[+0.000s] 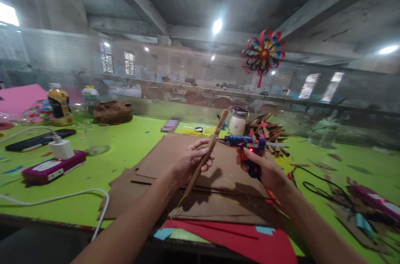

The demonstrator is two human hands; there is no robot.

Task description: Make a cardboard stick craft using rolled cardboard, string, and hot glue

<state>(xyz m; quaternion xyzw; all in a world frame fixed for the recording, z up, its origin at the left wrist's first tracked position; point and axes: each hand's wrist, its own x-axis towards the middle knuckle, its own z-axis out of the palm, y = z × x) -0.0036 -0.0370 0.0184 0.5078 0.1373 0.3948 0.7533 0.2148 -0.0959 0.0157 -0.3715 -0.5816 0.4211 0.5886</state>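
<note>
My left hand (196, 159) is closed around a narrow brown cardboard strip (204, 158), which slants up and away to the right. In my right hand (262, 164) is a blue hot glue gun (245, 142) with a small red light lit. Its nozzle points left and meets or nearly meets the upper part of the strip; I cannot tell whether they touch. A clear glue stick pokes out of the gun's back end. Beneath both hands lie stacked brown cardboard sheets (168, 151). A thin yellow string (240, 193) trails from the strip's lower end across them.
A purple power strip (53, 168) with a white charger, a phone (18, 143), a plastic cup (98, 141) and a yellow bottle (59, 105) stand left. A white jar (237, 122) and rolled cardboard pieces (271, 133) sit behind. Red paper (250, 243) lies in front; a black cable (325, 191) curls right.
</note>
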